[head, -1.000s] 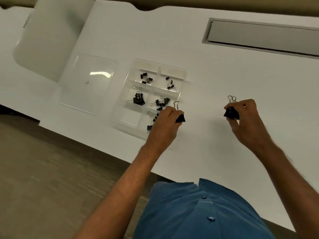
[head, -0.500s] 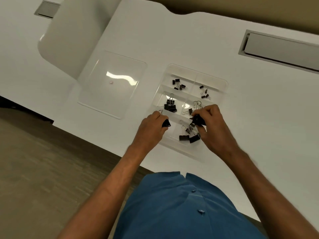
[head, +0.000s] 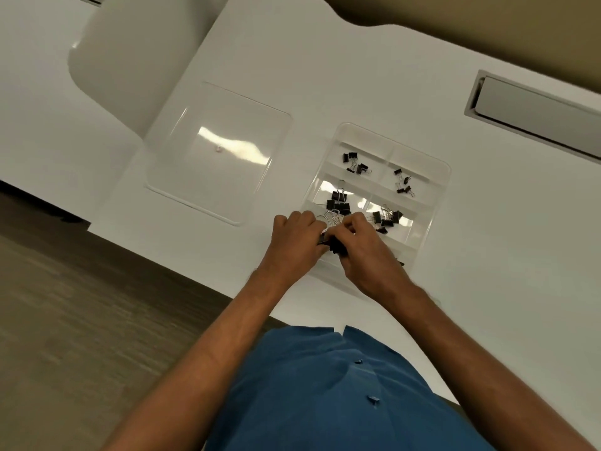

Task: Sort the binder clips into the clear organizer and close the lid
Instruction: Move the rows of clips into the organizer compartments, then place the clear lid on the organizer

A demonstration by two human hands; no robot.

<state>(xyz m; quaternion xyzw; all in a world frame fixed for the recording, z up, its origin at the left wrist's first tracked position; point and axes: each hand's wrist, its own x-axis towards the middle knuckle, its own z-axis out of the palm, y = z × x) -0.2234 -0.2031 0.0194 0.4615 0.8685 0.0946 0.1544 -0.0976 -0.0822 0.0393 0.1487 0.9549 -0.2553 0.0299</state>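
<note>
While both hands meet at the centre of the frame, over the near left corner of the organizer (head: 435,177), each holds a large black clip: the left hand (head: 294,244) has its fingers curled round one clip (head: 322,239), and the right hand (head: 366,252) pinches another (head: 338,247) just beside it, wire handles showing above the knuckles. Other clips lie sorted in the tray's compartments: small ones (head: 354,162) at upper left, tiny ones (head: 404,183) at upper right, big ones (head: 338,203) mid left, medium ones (head: 387,218) mid right. Left of the tray, the clear lid (head: 218,151) lies flat on the white bench (head: 325,76), apart from the organizer.
</note>
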